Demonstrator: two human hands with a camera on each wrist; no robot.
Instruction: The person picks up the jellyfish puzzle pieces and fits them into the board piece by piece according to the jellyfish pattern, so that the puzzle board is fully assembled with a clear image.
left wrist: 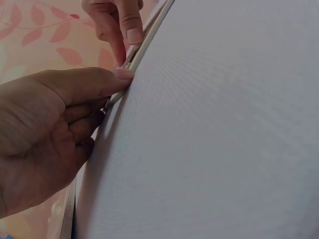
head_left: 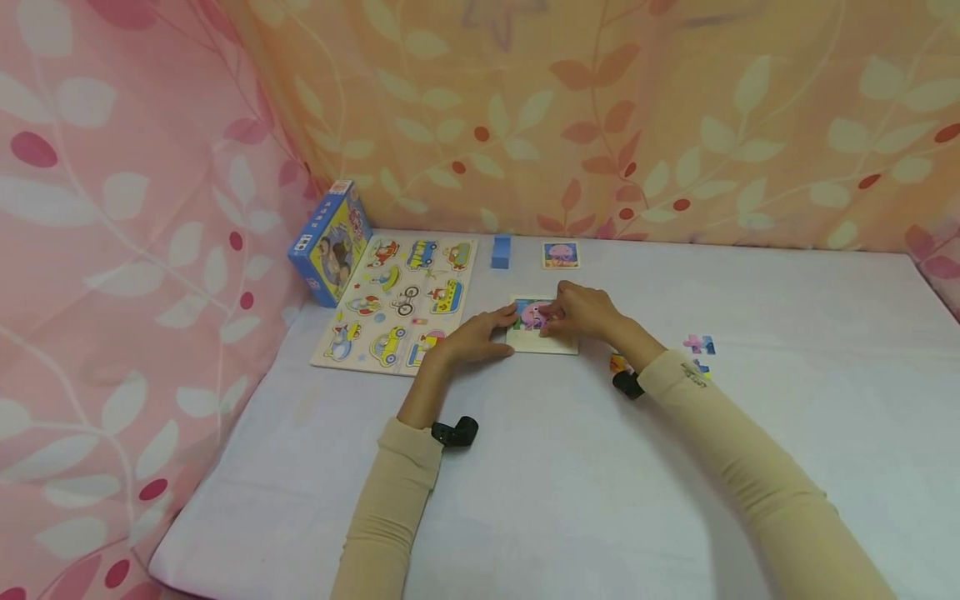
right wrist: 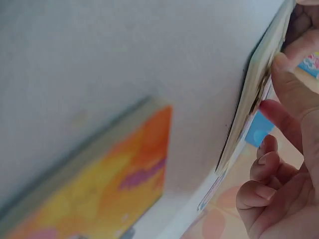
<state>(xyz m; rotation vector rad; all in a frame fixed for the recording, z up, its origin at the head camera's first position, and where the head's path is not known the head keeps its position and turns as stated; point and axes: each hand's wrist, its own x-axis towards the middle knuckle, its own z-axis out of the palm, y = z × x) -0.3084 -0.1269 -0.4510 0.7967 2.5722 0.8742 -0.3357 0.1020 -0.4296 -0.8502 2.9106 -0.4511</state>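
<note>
A small jigsaw board (head_left: 530,342) lies in the middle of the table, partly filled with a pink cartoon picture (head_left: 532,314). My left hand (head_left: 480,337) holds the board's left side, thumb at the near corner and fingers along the edge. In the left wrist view, the left thumb (left wrist: 107,82) presses against the board's rim. My right hand (head_left: 588,315) reaches over the board's right part, thumb and index finger pinching a puzzle piece at the picture's edge. Those fingers (right wrist: 289,89) hide most of that piece.
Loose puzzle pieces (head_left: 699,344) lie to the right, with an orange-yellow piece (right wrist: 134,174) close beside the right wrist. A vehicle puzzle board (head_left: 360,333) and a blue box (head_left: 330,242) stand at left. Behind are a blue block (head_left: 501,252) and a small picture card (head_left: 561,255).
</note>
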